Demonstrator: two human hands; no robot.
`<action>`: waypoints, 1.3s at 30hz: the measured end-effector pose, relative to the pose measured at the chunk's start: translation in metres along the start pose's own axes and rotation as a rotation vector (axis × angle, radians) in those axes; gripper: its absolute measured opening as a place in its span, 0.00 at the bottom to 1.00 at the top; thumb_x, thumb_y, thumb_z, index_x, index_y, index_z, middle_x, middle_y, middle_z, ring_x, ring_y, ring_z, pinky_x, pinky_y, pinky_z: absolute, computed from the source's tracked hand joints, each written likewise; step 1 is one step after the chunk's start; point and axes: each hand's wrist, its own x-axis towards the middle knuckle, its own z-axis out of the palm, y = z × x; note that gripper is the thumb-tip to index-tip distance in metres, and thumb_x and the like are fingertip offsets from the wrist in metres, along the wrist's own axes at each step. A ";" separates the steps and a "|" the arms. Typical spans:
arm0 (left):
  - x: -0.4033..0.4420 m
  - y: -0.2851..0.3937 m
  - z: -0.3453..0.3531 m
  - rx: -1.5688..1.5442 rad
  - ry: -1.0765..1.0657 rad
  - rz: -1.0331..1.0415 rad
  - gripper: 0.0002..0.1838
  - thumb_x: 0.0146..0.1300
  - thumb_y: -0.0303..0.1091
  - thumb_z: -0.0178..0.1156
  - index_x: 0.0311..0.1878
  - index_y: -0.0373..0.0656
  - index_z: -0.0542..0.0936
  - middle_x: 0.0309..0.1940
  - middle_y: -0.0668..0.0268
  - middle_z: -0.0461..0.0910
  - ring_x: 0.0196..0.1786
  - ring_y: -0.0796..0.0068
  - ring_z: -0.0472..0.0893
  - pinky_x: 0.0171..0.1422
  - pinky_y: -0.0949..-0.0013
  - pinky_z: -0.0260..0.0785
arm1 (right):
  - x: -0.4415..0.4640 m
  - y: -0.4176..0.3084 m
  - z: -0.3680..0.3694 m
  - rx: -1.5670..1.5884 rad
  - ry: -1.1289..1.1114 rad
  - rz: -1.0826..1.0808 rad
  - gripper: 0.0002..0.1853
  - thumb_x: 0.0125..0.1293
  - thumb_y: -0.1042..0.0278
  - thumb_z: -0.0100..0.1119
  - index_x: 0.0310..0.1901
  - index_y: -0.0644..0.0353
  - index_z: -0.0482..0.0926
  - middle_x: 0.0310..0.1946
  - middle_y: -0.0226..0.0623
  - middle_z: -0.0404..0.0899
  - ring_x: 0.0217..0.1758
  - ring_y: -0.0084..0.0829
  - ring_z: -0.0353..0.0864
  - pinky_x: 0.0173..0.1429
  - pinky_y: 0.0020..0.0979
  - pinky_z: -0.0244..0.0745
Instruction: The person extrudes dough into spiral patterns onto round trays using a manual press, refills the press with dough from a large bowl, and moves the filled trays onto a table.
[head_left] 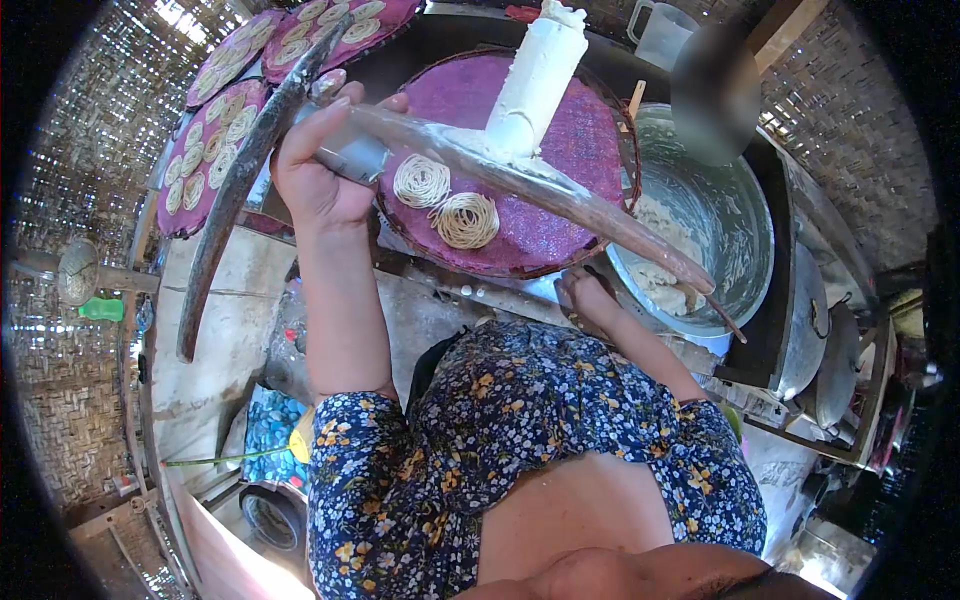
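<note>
My left hand point(322, 170) is closed around a wooden noodle press, at its metal cylinder point(357, 158). One dark wooden bar point(232, 190) of the press slants down at the left. The other wooden bar point(600, 212) reaches right across the tray, with a dough-coated white plunger point(535, 90) standing up from it. Below lies a round tray with a purple mesh point(540, 240), bearing two coils of noodle strands point(467, 220). At the tray's near rim is my right hand point(588, 297); its fingers are mostly hidden.
A large metal basin point(735, 215) with pale dough point(665, 262) stands right of the tray. More purple trays point(185, 215) of noodle coils lie at the far left. A clear plastic jug point(665, 38) is at the back. Metal lids point(803, 345) lean at the right.
</note>
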 end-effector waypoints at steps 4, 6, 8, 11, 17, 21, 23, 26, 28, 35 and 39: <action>0.004 -0.006 0.001 -0.024 -0.013 -0.047 0.17 0.48 0.25 0.55 0.45 0.39 0.71 0.38 0.52 0.75 0.48 0.40 0.72 0.57 0.39 0.59 | -0.016 -0.038 -0.052 0.114 -0.124 0.277 0.06 0.52 0.73 0.55 0.32 0.63 0.77 0.29 0.45 0.76 0.34 0.39 0.77 0.38 0.36 0.72; 0.007 -0.008 0.000 -0.016 -0.028 -0.034 0.17 0.49 0.26 0.55 0.45 0.38 0.71 0.39 0.52 0.75 0.48 0.40 0.72 0.57 0.39 0.59 | -0.025 -0.064 -0.086 0.296 -0.040 0.357 0.06 0.52 0.72 0.56 0.33 0.61 0.77 0.30 0.46 0.77 0.34 0.41 0.78 0.39 0.36 0.72; 0.010 -0.009 -0.001 -0.029 -0.041 -0.029 0.17 0.49 0.26 0.55 0.45 0.38 0.71 0.40 0.52 0.75 0.48 0.40 0.72 0.58 0.39 0.59 | -0.037 -0.084 -0.120 0.390 0.095 0.368 0.06 0.53 0.72 0.56 0.34 0.60 0.78 0.31 0.44 0.77 0.34 0.40 0.78 0.39 0.34 0.73; 0.013 -0.010 -0.003 -0.086 -0.099 -0.027 0.17 0.49 0.28 0.54 0.45 0.39 0.72 0.41 0.52 0.75 0.48 0.40 0.72 0.58 0.40 0.59 | -0.057 -0.091 -0.174 0.358 0.458 0.366 0.07 0.55 0.72 0.55 0.36 0.61 0.78 0.32 0.40 0.78 0.34 0.34 0.79 0.39 0.29 0.72; 0.021 -0.032 -0.001 -0.194 -0.335 -0.022 0.18 0.49 0.27 0.54 0.47 0.40 0.71 0.40 0.60 0.75 0.46 0.42 0.74 0.55 0.42 0.62 | -0.083 -0.003 -0.204 0.373 0.347 0.539 0.09 0.55 0.74 0.54 0.38 0.64 0.77 0.42 0.41 0.76 0.47 0.32 0.75 0.49 0.26 0.70; 0.024 -0.046 0.009 -0.223 -0.523 -0.005 0.19 0.48 0.28 0.54 0.46 0.42 0.70 0.41 0.62 0.70 0.47 0.43 0.73 0.57 0.43 0.60 | -0.070 -0.012 -0.237 0.040 0.353 0.388 0.16 0.54 0.71 0.58 0.46 0.64 0.75 0.50 0.40 0.72 0.54 0.32 0.71 0.57 0.30 0.65; 0.026 -0.057 0.018 -0.274 -0.608 0.002 0.18 0.47 0.28 0.55 0.46 0.43 0.70 0.40 0.63 0.69 0.47 0.44 0.73 0.57 0.43 0.60 | -0.054 -0.032 -0.250 0.360 0.440 0.320 0.23 0.55 0.61 0.59 0.51 0.63 0.72 0.52 0.40 0.71 0.56 0.33 0.69 0.58 0.34 0.64; 0.029 -0.070 0.028 -0.265 -0.732 0.024 0.17 0.46 0.31 0.57 0.43 0.48 0.71 0.40 0.65 0.66 0.47 0.45 0.73 0.56 0.43 0.62 | -0.021 -0.103 -0.265 1.410 0.185 0.174 0.44 0.52 0.29 0.48 0.60 0.59 0.63 0.56 0.51 0.65 0.56 0.41 0.69 0.59 0.38 0.65; 0.034 -0.078 0.031 -0.268 -0.880 0.020 0.16 0.46 0.35 0.56 0.42 0.52 0.71 0.42 0.65 0.65 0.49 0.47 0.72 0.58 0.43 0.61 | -0.008 -0.144 -0.265 1.717 -0.152 0.044 0.56 0.41 0.15 0.34 0.61 0.59 0.59 0.52 0.57 0.67 0.48 0.43 0.75 0.55 0.44 0.69; -0.003 -0.044 0.075 0.564 -0.278 0.040 0.43 0.44 0.52 0.68 0.61 0.40 0.63 0.56 0.56 0.67 0.52 0.55 0.74 0.58 0.52 0.64 | -0.002 -0.135 -0.246 2.138 -0.281 -0.290 0.40 0.55 0.43 0.53 0.61 0.64 0.54 0.41 0.54 0.69 0.18 0.27 0.68 0.16 0.24 0.63; -0.009 -0.050 0.019 0.926 -0.850 0.127 0.34 0.43 0.48 0.65 0.55 0.44 0.71 0.55 0.59 0.71 0.57 0.67 0.71 0.65 0.61 0.53 | 0.007 -0.140 -0.306 1.652 -0.087 -0.055 0.47 0.49 0.56 0.61 0.66 0.58 0.45 0.43 0.50 0.69 0.14 0.25 0.67 0.11 0.18 0.57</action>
